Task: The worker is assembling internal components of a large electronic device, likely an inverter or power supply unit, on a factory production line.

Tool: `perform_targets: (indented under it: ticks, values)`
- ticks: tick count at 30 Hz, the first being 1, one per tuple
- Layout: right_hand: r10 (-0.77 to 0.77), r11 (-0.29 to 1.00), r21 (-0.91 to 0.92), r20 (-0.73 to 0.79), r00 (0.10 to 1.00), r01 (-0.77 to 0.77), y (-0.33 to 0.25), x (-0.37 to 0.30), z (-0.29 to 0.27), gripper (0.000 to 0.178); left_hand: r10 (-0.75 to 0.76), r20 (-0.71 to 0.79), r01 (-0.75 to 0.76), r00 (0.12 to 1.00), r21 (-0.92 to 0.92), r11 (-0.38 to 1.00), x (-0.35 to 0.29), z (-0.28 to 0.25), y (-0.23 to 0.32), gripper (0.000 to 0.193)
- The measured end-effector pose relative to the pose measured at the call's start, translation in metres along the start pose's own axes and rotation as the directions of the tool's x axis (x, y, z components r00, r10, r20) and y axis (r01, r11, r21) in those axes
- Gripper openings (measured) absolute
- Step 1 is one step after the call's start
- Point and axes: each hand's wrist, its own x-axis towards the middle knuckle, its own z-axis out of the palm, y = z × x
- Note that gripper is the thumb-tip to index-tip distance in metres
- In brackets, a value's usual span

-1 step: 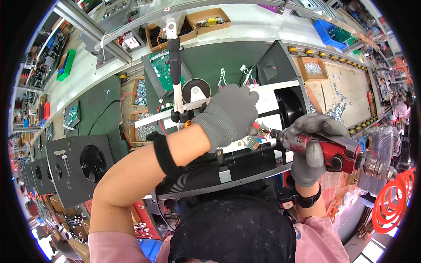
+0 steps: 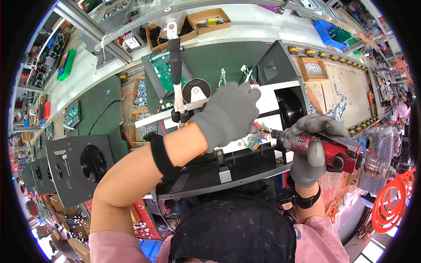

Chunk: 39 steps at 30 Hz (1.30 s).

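Note:
My right hand (image 2: 310, 151), in a grey glove, is wrapped round a red pneumatic screwdriver (image 2: 335, 155). The screwdriver lies nearly level, and its bit points left at a small part with coloured wires (image 2: 254, 141). My left hand (image 2: 234, 115), gloved too, is curled over the open black and white chassis (image 2: 267, 100) from the left. Its fingertips are hidden beneath the hand, by a small red piece (image 2: 255, 127) close to the bit. What they pinch cannot be made out. The chassis lies in front of my body.
A clamp-like stand (image 2: 175, 65) rises left of my left hand. Green circuit board (image 2: 163, 72), fastener bins (image 2: 141, 93) and a dark fan panel (image 2: 79, 164) lie to the left. A fastener box (image 2: 313, 69) stands at the back right; an orange coiled hose (image 2: 392, 201) hangs at right.
My left hand and forearm have shifted very slightly. The screwdriver and my right hand hold nearly the same place.

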Motion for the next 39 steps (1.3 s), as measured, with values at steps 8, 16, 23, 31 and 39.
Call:
perform_targets:
  ticks: [8,16,23,31,39]
  values:
    - [-0.107,0.994,0.032,0.007,0.994,0.107,0.002,-0.006,0.005,0.043,0.026,-0.153,0.003,0.988,0.188,0.982,-0.004,0.016,0.001,0.011]
    - [0.085,0.995,-0.070,0.235,0.968,-0.070,0.001,0.018,0.016,0.034,-0.061,-0.092,0.078,0.994,0.204,0.976,-0.001,0.019,0.005,0.009]
    - [0.159,0.987,-0.046,0.192,0.968,-0.153,-0.006,0.014,0.019,0.037,-0.048,-0.041,0.057,0.998,0.240,0.969,0.000,0.015,0.005,0.010]
    - [0.158,0.987,0.049,-0.231,0.960,-0.151,-0.004,0.001,0.007,0.035,-0.092,-0.067,0.104,0.994,0.199,0.975,0.000,0.020,0.005,0.012]
    - [-0.193,0.981,0.031,0.221,0.956,0.191,0.000,0.000,0.008,0.025,-0.115,-0.102,0.126,0.988,0.101,0.987,0.002,0.021,0.002,0.012]
